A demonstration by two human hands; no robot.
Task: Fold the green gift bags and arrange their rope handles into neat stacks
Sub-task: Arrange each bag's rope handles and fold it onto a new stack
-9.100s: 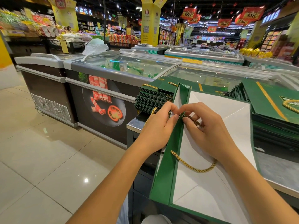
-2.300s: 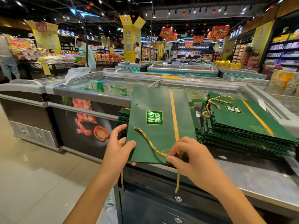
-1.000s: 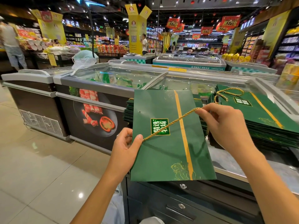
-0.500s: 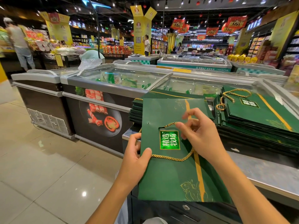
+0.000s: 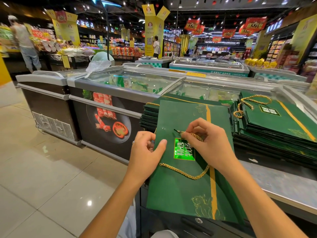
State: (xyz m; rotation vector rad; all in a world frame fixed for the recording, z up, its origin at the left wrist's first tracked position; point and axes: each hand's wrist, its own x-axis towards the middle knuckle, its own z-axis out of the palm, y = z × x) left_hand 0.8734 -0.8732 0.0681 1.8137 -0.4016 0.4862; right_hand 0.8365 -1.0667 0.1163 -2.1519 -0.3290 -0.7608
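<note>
The green bag (image 5: 185, 194) lies flat, half off the counter (image 5: 283, 184), w/ a back stack (image 5: 149, 114) & a right stack (image 5: 274, 126) of bags behind it. L hand (image 5: 145, 152) grips the bag's left edge, thumb on top. R hand (image 5: 211, 145) pinches the gold rope (image 5: 185, 172) near its black tip. I think the tip goes in the small hole (image 5: 163, 128) just beside it. Best way: hold the bag tight, aim straight, push slow, then lay the loop flat.

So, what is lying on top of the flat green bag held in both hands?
A gold rope handle loops across the green bag. The right hand pinches one end; the left hand, gripping the bag's edge, covers the other.
</note>
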